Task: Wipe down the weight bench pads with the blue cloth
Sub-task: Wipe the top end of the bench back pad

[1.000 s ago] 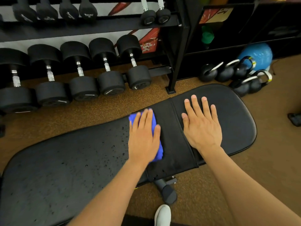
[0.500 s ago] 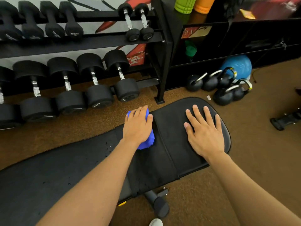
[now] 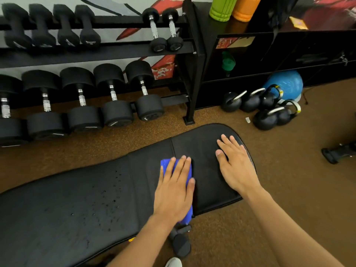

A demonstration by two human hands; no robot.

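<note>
On the rack at the left, five large dumbbells (image 3: 115, 114) line the lower shelf. Above them sit four small black ones (image 3: 65, 33) and two with chrome handles (image 3: 163, 43). In front, the black bench (image 3: 38, 228) shows two pads: a long pad (image 3: 67, 193) dotted with water droplets (image 3: 104, 205), and a short pad (image 3: 204, 149) to its right.

One blue cloth (image 3: 166, 165) lies at the seam between the pads, its near end hanging over the bench's front edge. The left hand (image 3: 173, 191) presses flat on it with straight fingers, not gripping. The right hand (image 3: 236, 166) rests flat and released on the short pad, holding nothing.

Further right are two foam rollers (image 3: 221, 8), one green and one orange, five kettlebells (image 3: 250, 102) on the floor, and one blue ball (image 3: 287, 81) behind them.

Compared with half a second earlier, the left hand and cloth have slid from the bench's far edge toward its near edge. The right hand has stayed spread on the short pad.
</note>
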